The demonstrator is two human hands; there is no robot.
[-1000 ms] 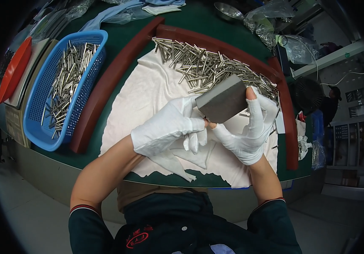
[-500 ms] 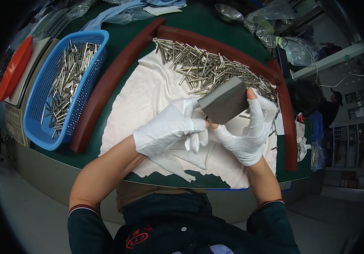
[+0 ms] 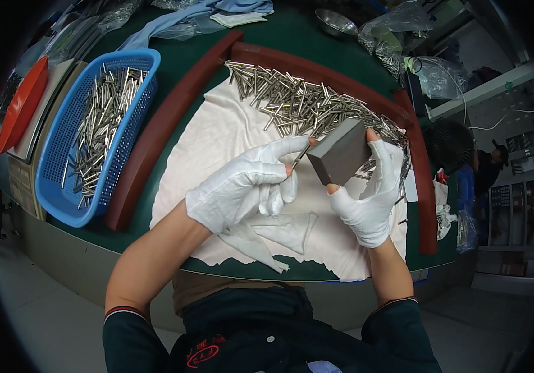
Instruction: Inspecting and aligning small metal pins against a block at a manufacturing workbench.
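Note:
Both hands wear white gloves with some fingertips bare. Between thumb and fingers, my left hand (image 3: 245,180) pinches a thin metal pin (image 3: 301,157), held slantwise just left of a dark grey rectangular block (image 3: 340,152). My right hand (image 3: 369,196) grips that block by its edges, thumb at the lower corner and a finger at the upper right. Beyond the hands lies a heap of shiny metal pins (image 3: 304,102) on a pale cloth (image 3: 186,161). White cloth scraps (image 3: 285,230) rest under my left hand.
Dark red bars (image 3: 161,137) frame the cloth at left, back and right on the green table (image 3: 279,31). A blue perforated basket (image 3: 49,168) of pins stands left, beside an orange-red tray (image 3: 23,105). A metal bowl (image 3: 336,22) sits far back. Another person (image 3: 490,165) is at far right.
My left hand has drawn back a little from the block, and the pin now shows plainly between its fingers. The block, still in my right hand, has tilted and shifted slightly right.

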